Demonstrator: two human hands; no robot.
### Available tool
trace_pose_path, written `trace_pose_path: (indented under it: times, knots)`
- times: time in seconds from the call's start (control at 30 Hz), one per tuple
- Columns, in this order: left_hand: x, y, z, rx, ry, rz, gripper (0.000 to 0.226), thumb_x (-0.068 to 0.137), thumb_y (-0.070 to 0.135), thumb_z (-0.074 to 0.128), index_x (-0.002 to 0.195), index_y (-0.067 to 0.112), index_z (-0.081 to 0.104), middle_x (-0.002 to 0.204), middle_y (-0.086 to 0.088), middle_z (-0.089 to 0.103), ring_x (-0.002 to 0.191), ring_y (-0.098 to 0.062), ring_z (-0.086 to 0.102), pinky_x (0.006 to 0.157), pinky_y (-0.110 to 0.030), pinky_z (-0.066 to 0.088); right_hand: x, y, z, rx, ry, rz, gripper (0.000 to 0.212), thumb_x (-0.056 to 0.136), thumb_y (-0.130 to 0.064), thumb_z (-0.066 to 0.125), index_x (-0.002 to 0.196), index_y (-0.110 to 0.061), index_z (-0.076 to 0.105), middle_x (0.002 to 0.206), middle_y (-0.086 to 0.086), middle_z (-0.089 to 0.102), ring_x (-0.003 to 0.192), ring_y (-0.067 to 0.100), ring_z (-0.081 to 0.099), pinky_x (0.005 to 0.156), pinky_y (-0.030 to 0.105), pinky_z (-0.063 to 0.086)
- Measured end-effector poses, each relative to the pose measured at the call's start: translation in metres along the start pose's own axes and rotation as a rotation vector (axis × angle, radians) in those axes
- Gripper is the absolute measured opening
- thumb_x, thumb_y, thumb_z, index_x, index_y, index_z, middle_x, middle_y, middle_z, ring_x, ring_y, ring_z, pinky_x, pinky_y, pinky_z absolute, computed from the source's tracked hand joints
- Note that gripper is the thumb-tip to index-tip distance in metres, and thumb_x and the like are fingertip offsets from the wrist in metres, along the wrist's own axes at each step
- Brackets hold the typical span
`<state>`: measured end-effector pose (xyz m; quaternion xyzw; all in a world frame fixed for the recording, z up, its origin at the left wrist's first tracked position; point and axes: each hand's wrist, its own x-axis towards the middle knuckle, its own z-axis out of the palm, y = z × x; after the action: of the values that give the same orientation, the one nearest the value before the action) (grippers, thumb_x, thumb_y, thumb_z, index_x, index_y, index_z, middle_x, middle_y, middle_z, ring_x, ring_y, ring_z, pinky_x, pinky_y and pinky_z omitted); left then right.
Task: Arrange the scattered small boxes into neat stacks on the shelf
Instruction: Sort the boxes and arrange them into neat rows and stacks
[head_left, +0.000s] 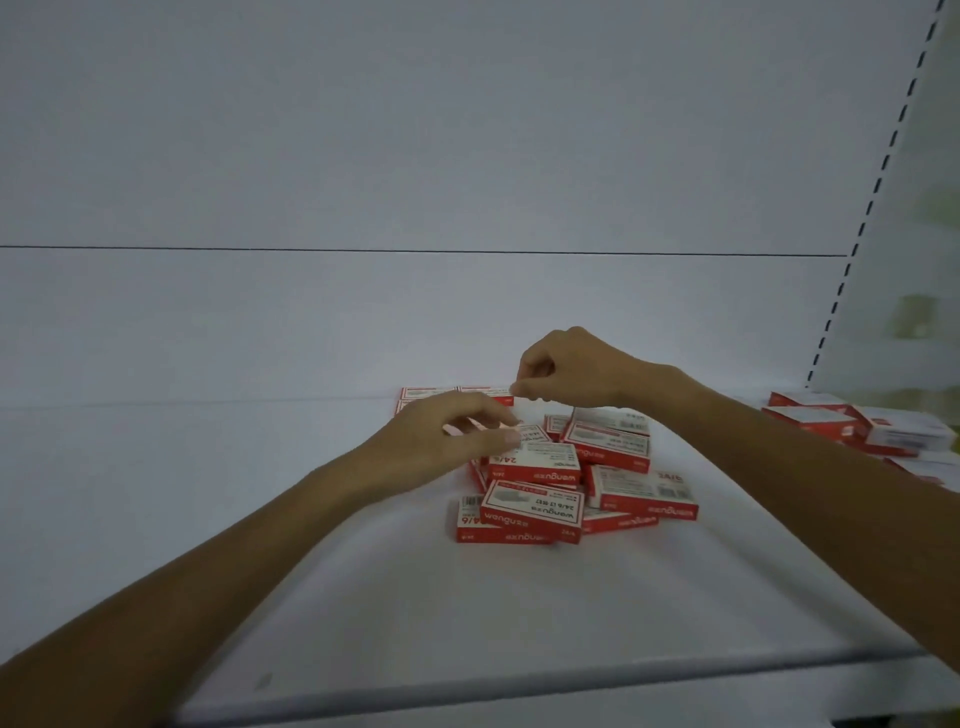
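At the back of the shelf (363, 597), against the rear wall (311, 322), we have a short row of boxes (431, 393) started. Our right hand (571, 366) sits at its right end, fingers curled, tips at the top edge; whether it's pinching a box or just nudging it, we can't tell. Our left hand (441, 434) hovers over the loose heap (618, 483) mid-shelf, fingers loosely curved with something reddish and blurred under them, so that grip is unclear too. Another loose bunch (841, 423) lies well apart at the far right. Risks as we judge them: heap boxes lean on each other at odd angles, so pulling one from the middle likely slides or tips its neighbours. They look light and slick, so a sideways nudge could skew the row off the wall. Our right forearm runs between heap and far-right bunch, and a careless sweep could knock either. Safer to lift from the top and square each box against the wall.
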<state>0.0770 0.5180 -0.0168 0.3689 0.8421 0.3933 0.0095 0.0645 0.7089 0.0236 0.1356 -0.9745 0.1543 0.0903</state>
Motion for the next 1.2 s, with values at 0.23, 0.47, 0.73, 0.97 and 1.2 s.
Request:
trace_pose_path:
  times: [0.23,0.47,0.73,0.97,1.2]
  knots:
    - [-0.004,0.003,0.013,0.041,0.045,-0.042,0.033,0.074,0.034,0.074,0.101,0.036,0.055,0.09,0.026,0.054,0.081,0.006,0.055,0.063,-0.003,0.046,-0.028,-0.002,-0.006,-0.009,-0.022,-0.07,0.026,0.089,-0.035,0.056,0.094,-0.013,0.069,0.087,-0.005,0.066,0.08,0.01,0.061,0.074,0.022,0.048]
    - [0.002,0.001,0.006,-0.116,0.248,-0.133,0.019,0.089,0.038,0.052,0.092,0.022,0.061,0.087,0.01,0.065,0.081,-0.007,0.062,0.072,-0.019,0.049,-0.037,-0.012,-0.006,0.063,-0.043,-0.123,0.037,0.093,-0.045,0.043,0.1,-0.017,0.066,0.097,-0.002,0.069,0.087,0.014,0.063,0.078,0.028,0.048]
    - [0.007,0.003,-0.006,-0.398,0.353,-0.331,0.036,0.097,0.04,0.034,0.101,0.017,0.062,0.087,-0.002,0.068,0.073,-0.014,0.063,0.071,-0.024,0.051,-0.026,-0.007,0.003,0.254,0.043,-0.117,0.034,0.084,-0.019,0.065,0.116,-0.024,0.054,0.112,-0.001,0.065,0.076,0.008,0.065,0.069,0.013,0.051]
    - [0.013,-0.008,-0.014,-0.411,0.326,-0.276,0.022,0.098,0.022,0.04,0.102,0.018,0.061,0.083,0.005,0.068,0.068,-0.004,0.062,0.065,-0.016,0.05,-0.015,-0.011,0.008,0.164,0.16,-0.119,0.052,0.082,-0.03,0.067,0.131,-0.024,0.05,0.123,-0.004,0.058,0.08,0.005,0.058,0.065,0.004,0.044]
    - [0.027,-0.011,-0.023,-0.389,0.33,-0.28,0.021,0.097,0.027,0.042,0.102,0.019,0.06,0.084,0.005,0.067,0.073,-0.007,0.062,0.065,-0.018,0.048,0.002,-0.013,0.004,-0.017,0.25,-0.146,0.047,0.081,-0.036,0.067,0.124,-0.022,0.057,0.112,0.001,0.055,0.093,0.013,0.054,0.083,0.024,0.045]
